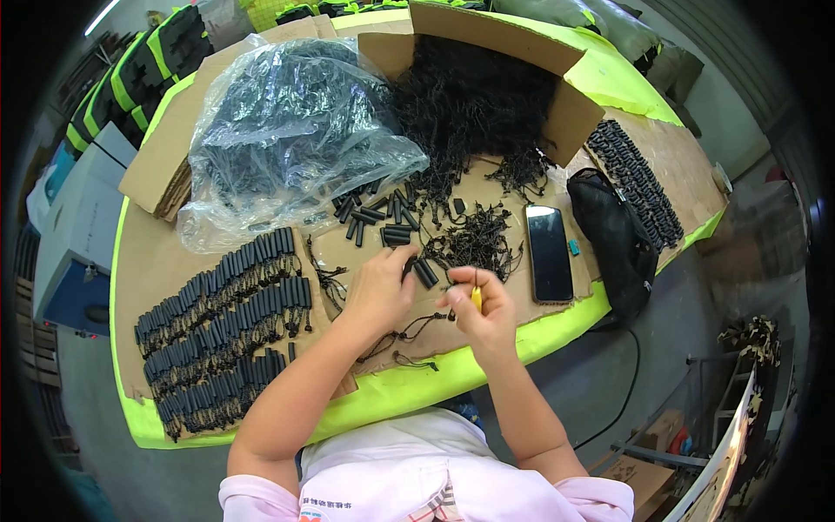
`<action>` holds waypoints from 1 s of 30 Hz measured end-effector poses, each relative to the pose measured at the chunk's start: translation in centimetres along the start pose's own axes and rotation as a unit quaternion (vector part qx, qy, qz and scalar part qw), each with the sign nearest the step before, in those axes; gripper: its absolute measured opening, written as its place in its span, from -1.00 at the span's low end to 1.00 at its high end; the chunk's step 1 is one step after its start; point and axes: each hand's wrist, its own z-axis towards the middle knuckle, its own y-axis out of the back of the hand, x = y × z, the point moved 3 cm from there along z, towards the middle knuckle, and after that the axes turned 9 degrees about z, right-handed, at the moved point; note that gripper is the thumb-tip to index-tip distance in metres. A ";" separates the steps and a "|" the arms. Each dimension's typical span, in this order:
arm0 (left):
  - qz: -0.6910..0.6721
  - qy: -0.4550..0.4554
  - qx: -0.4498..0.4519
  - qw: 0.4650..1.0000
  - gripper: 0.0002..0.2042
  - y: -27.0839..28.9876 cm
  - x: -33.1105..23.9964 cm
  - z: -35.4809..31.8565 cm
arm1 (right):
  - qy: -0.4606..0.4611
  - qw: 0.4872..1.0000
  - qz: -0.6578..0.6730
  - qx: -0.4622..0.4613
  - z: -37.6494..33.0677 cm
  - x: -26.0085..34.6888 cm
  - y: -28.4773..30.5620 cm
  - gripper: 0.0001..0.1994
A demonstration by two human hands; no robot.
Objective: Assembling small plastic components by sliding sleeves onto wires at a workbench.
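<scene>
My left hand [380,289] is closed, fingertips pinching a small black tube [409,264] that they partly cover. Beside those fingertips more black tubes [425,273] lie on the cardboard. To the right, my right hand [484,315] is closed around a small tool with a yellow handle [476,298]; a thin dark shaft seems to rise from it, too fine to make out well. Just beyond both hands sits a tangled heap of black knotted cords [481,244]. A pile of loose black tubes [396,233] lies past my left hand. A few loose cords [403,335] lie between my forearms.
Rows of corded black tubes [228,326] fill the table's left side. A clear plastic bag [287,130] and a cardboard box [487,35] of black cords stand at the back. A phone [549,257], a black pouch [613,235] and bundled black pieces [639,183] lie right.
</scene>
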 end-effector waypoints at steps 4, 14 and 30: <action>-0.548 0.205 0.155 0.796 -0.70 2.2 -1.3 -2.7 | 0.076 0.995 -0.060 0.013 -2.7 -0.9 -1.2 -0.67; -0.739 0.283 -0.023 0.611 -0.75 3.4 -3.1 -7.0 | 0.450 0.819 -0.355 -0.009 -4.3 -0.1 -2.8 -0.62; -0.606 0.211 -0.058 0.765 -0.69 3.8 -3.0 -7.9 | 0.050 0.994 -0.031 0.092 -4.1 -1.3 -3.2 -0.75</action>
